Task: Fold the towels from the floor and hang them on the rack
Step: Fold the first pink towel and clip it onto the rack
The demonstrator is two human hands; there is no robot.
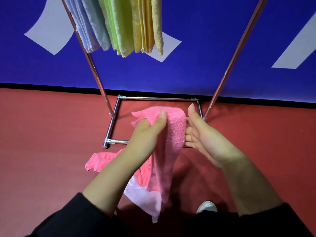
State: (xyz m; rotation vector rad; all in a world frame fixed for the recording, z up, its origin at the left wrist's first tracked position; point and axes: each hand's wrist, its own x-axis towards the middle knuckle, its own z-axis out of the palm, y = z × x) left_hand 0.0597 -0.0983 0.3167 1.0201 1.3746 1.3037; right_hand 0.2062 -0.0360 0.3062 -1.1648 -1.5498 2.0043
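Six towels (171,134), one rack (157,99)

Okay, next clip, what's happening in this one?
A person stands at a metal rack, folding a pink towel. The left hand grips its top edge; the right hand is open against its side. Blue, green and yellow towels already hang above; another pink towel lies on the red floor.

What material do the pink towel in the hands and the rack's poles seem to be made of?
Pink towel: soft looped terry cloth, matte, judging by its fuzzy nap; the fibre itself cannot be told. Rack poles: polished metal, likely chrome or steel, given the bright mirror-like reflections.
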